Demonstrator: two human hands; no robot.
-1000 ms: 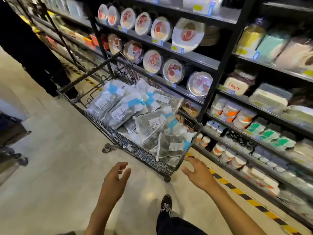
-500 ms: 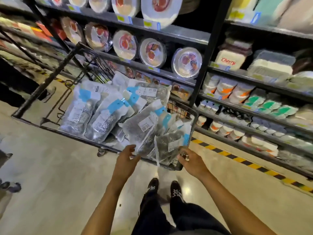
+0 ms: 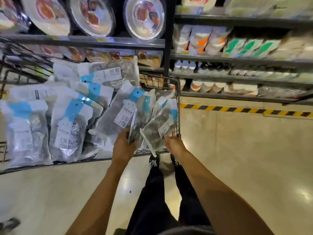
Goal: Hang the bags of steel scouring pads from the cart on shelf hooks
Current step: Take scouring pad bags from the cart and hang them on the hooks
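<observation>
Several clear bags of grey steel scouring pads with blue-and-white header cards lie piled in a black wire cart. My left hand grips the lower edge of one bag near the cart's near side. At the cart's near right corner, my right hand holds the edge of another bag, thumb on top and fingers hidden beneath it. Both bags still lie on the pile.
A black store shelf unit stands right behind the cart, stocked with round plates in clear wrap and stacked cups and containers. A yellow-black hazard strip runs along the floor at its base. No hooks show.
I have stepped up to the cart and the view has tilted down. Both hands moved forward from the cart's rim into the pile and closed on bags.
</observation>
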